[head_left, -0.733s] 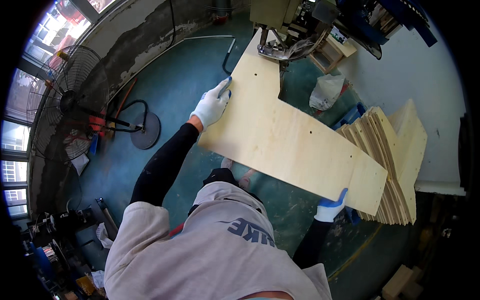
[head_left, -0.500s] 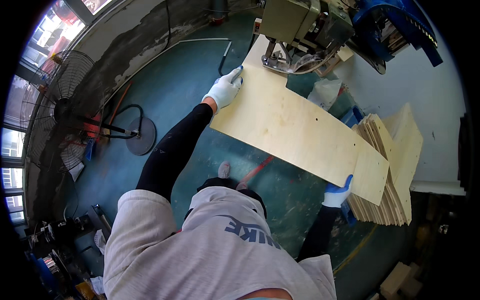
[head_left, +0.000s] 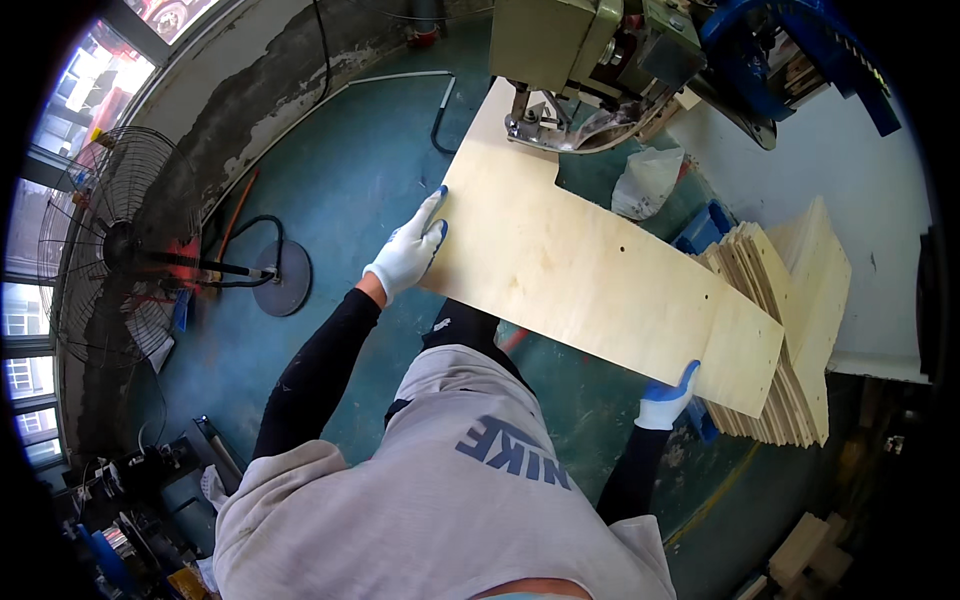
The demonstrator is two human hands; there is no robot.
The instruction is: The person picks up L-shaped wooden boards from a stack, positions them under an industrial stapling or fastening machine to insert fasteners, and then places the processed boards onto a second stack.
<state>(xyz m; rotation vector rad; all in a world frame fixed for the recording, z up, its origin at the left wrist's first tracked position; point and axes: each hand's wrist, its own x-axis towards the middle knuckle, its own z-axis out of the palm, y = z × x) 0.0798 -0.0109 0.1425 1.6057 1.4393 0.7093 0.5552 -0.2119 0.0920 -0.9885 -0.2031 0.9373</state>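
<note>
A pale L-shaped plywood panel point(head_left: 590, 270) with a few small dark holes spans the view in front of me. Its far narrow end lies under the metal foot point(head_left: 528, 128) of a greenish-grey machine head point(head_left: 550, 45). My left hand point(head_left: 408, 250), in a white glove with blue fingertips, grips the panel's left edge, part of its fingers hidden. At the near right edge, my right hand point(head_left: 665, 402) in a similar glove holds the panel, thumb on top and fingers underneath, out of sight. The panel's right end overlaps a stack of plywood pieces point(head_left: 800, 350).
A black floor fan point(head_left: 120, 245) with a round base point(head_left: 282, 280) stands at left. A white plastic bag point(head_left: 648, 182) and a blue bin point(head_left: 705, 228) sit beyond the panel. Blue machinery point(head_left: 790, 60) is at far right, and wood blocks point(head_left: 805, 550) lie at lower right.
My left hand has slid down the panel's left edge, toward me. My right hand stays at the near edge with only a slight shift. My body has moved closer beneath the panel.
</note>
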